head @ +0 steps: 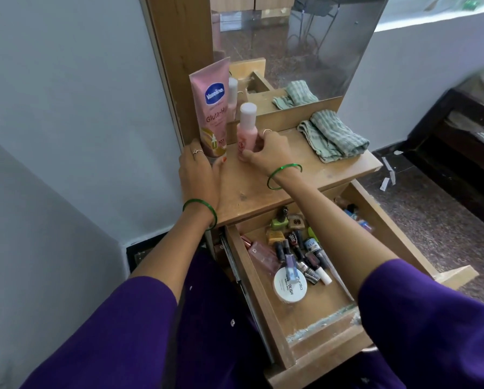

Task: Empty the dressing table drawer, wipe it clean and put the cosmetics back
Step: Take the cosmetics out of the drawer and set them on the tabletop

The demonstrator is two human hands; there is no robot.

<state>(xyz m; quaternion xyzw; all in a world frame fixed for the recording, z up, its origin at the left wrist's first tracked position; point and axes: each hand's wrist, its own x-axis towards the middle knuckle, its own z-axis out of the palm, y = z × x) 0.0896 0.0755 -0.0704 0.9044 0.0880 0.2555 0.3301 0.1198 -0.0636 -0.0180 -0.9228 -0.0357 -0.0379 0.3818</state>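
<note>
Now both hands park items at the dressing table's (263, 186) back left corner: right hand (266, 151) fingers wrap the pink bottle (245, 133), left hand (200, 175) fingers apparently press the lotion tube (211, 108) (leaning on the mirror frame). Set both upright, clear of the cloth (333, 136); the drawer (291, 276) remains full.

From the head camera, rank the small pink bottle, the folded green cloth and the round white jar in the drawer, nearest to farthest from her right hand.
1. Small pink bottle: upright on the tabletop, gripped by the right hand.
2. Folded green cloth: on the tabletop, to the hand's right.
3. Round white jar: down in the open drawer, farthest.
</note>
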